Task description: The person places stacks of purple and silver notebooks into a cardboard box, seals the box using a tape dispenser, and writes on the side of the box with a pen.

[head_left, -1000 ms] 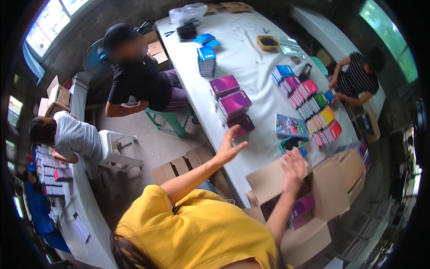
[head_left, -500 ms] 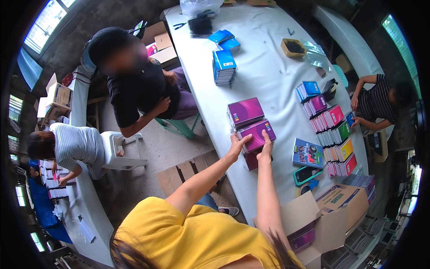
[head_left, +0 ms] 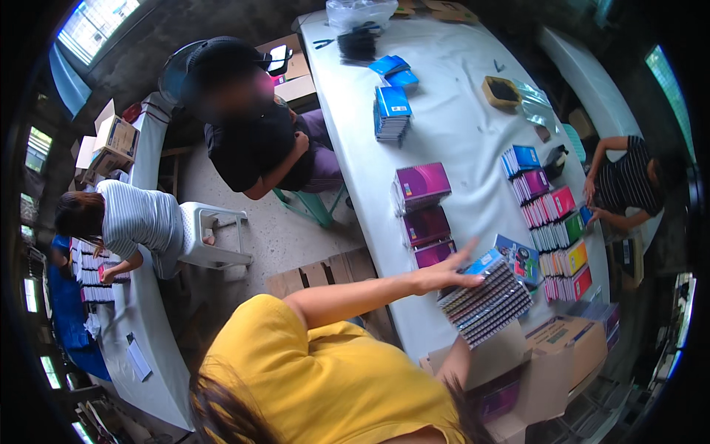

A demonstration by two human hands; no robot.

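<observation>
A stack of spiral notebooks (head_left: pixel 484 303) with a blue top cover is tilted in front of me, its wire bindings facing me. My right forearm rises to its underside; the right hand's fingers are hidden behind the stack, which it appears to carry. My left hand (head_left: pixel 444 274) is at the stack's upper left corner, fingers stretched apart and slightly blurred, thumb near the top cover. Beyond it, purple notebooks (head_left: pixel 423 181) stand in a row of three piles along the table's left edge. Below the stack, an opened cardboard box (head_left: pixel 543 381) has purple notebooks inside.
The white-covered table (head_left: pixel 473 140) bears a blue notebook pile (head_left: pixel 392 111), rows of coloured notebooks (head_left: pixel 551 211), a picture-covered book (head_left: pixel 519 259) and a yellow container (head_left: pixel 501 92). One person sits left of the table, another works at the right, a third further left.
My hands have left the purple notebooks, now three piles in a row. The blue-topped stack has come up near the box, and my left hand has moved right toward it.
</observation>
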